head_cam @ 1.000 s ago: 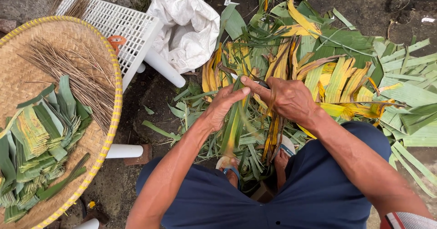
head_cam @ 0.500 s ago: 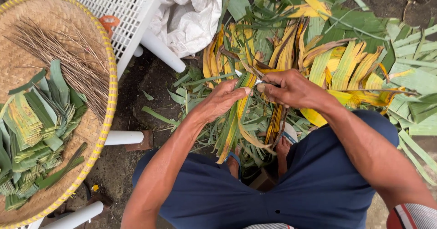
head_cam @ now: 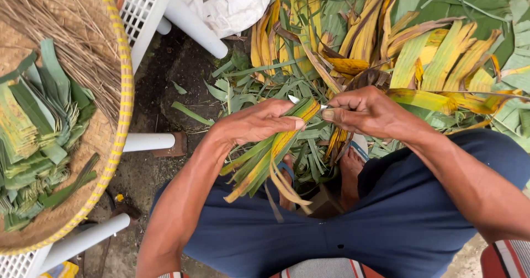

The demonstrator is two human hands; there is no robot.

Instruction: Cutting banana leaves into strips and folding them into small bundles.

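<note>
Heaped yellow and green palm leaves (head_cam: pixel 419 46), the largest mass, spread across the ground beyond the folded leaf strip (head_cam: pixel 276 151) and to its right, crowding right up to the knuckles. Round woven tray (head_cam: pixel 105 134), well left of the strip, cut off by the picture's left edge, yellow-banded rim curving nearest the strip; stacked cut green leaf pieces (head_cam: pixel 33 140) and a spray of thin dry ribs (head_cam: pixel 72 40) lying inside. White plastic stool (head_cam: pixel 149 7) on its side under the tray, round legs poking out toward the strip, one leg end near the left forearm. White sack (head_cam: pixel 232 2) far beyond the strip, against the heap. Dark bare ground (head_cam: pixel 165 85) between tray rim and strip: the only open room, narrow, dotted with green offcuts. Dark blue shorts (head_cam: pixel 386 223) below the strip, knees spread, a bare foot in a sandal (head_cam: pixel 353 162) just under it.

Left hand (head_cam: pixel 256 124) palm down over the strip's upper end, fingers together and clamped on the folded leaf strip, thumb tip pressing near its top; forearm angled down toward the lower left. Right hand (head_cam: pixel 370 112) just right of the strip, fingers curled shut on a small knife (head_cam: pixel 306 102), thumbnail forward, blade tip reaching the strip's top edge. Strip's loose tails drooping between the knees.
</note>
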